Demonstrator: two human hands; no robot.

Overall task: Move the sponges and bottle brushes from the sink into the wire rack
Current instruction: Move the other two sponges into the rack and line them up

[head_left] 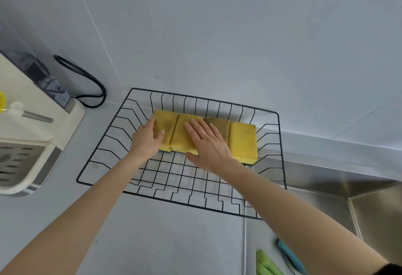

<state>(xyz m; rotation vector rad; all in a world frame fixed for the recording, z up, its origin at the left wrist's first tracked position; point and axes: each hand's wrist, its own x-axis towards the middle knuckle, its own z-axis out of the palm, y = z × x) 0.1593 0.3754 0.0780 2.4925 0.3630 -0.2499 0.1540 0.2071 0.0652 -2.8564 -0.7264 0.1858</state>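
Four yellow sponges (204, 135) sit rowed at the wire rack's (104, 153) 12 o'clock side. Left hand (148, 139) and right hand (208, 144) press flat, grips released; keep them flush. Green and blue handles (290, 256) at 5 o'clock, probably brushes, go next.

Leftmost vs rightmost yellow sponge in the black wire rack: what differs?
The leftmost yellow sponge has dark staining on top; the rightmost yellow sponge looks cleaner and brighter. The left hand touches the leftmost one; no hand touches the rightmost. Both lie flat in one row along the far side of the black wire rack.
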